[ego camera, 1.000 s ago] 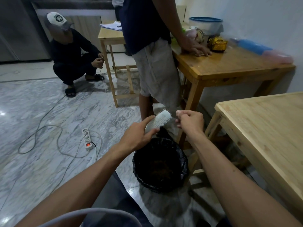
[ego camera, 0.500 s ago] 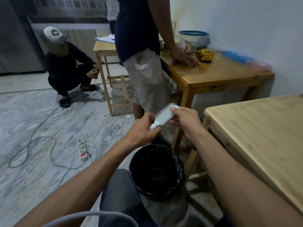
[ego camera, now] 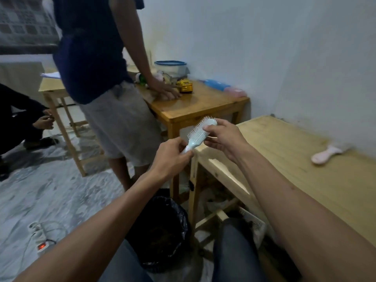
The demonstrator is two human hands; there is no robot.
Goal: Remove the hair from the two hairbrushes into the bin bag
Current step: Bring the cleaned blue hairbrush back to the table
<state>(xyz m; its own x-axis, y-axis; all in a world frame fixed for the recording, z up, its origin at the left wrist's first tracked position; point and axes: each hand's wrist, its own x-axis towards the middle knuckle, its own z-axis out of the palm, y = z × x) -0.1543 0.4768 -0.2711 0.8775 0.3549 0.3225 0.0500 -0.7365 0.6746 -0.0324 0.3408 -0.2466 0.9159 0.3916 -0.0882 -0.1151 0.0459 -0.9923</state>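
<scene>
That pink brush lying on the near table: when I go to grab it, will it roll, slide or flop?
The pink hairbrush lies flat on the bare wooden table, so it probably won't roll. It looks like moulded plastic, likely stiff and light, like the pale blue brush held by its ends between left hand and right hand. It may slide if nudged.

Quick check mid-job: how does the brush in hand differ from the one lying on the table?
The pale blue hairbrush is held up in the air, the left hand gripping its handle and the right hand holding its head; the pink hairbrush lies untouched on the light wooden table near the wall. The blue one's bristles show plainly; the pink one is too blurred to tell. Both are small plastic handled brushes.
</scene>
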